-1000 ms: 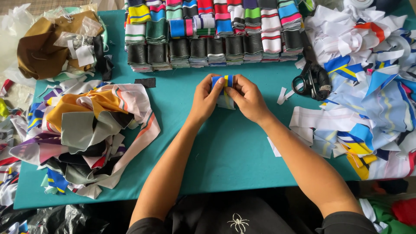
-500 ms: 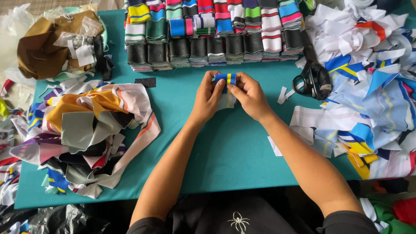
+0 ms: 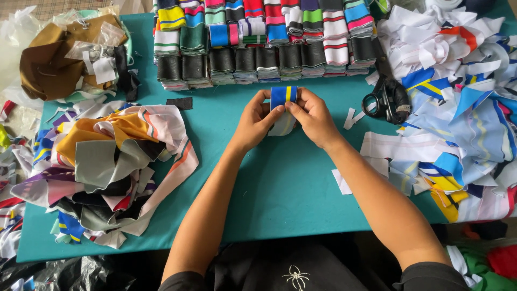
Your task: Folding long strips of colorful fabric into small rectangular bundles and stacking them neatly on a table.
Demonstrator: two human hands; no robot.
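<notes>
Hands, the left hand [image 3: 254,119] and right hand [image 3: 314,117], have lifted slightly off the teal table [image 3: 280,183] and now pinch a blue-and-yellow striped fabric strip [image 3: 284,98] between them, just near the stacked folded strips [image 3: 264,46], scissors [image 3: 385,99] to the right.

One view only: head-worn cam, looking steeply down and forward over the teal counter [image 3: 280,194]. Close range, forearms enter from the bottom edge, both hands meet just above frame centre: left hand [image 3: 254,123], right hand [image 3: 315,119]. Beyond the grip, the far counter edge sits at the top of frame. Counter sides run out of frame left and right of the grip. No second view to overlap.
</notes>
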